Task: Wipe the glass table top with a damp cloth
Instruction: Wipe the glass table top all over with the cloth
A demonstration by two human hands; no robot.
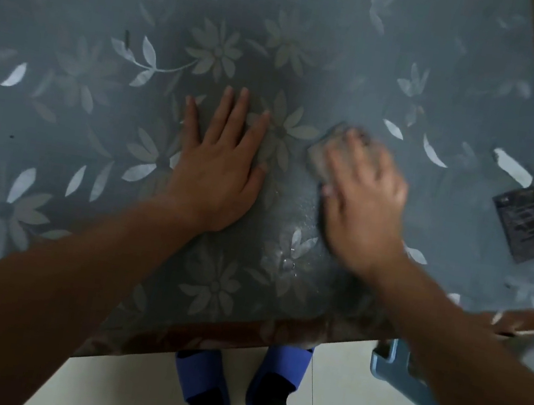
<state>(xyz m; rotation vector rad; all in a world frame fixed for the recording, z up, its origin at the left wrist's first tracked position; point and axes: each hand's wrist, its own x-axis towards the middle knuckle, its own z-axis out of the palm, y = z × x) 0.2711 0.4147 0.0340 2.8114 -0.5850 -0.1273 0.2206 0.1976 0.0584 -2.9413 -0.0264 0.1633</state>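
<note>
Grey-blue flowered glass table top (352, 41), seen from above. The left hand (219, 167) lay flat on it, fingers straight and spread wide, probably bracing the person's lean. The right hand (363, 199) pressed a grey cloth (321, 156) onto the glass just beside it. Blur hid whether those fingers curled round the cloth.

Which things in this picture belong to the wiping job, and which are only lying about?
Belong to the job:
cloth, under the right hand
glass table top
left hand, flat on the glass

Only lying about:
dark card, near the table's right edge
blue plastic object, on the floor
</note>
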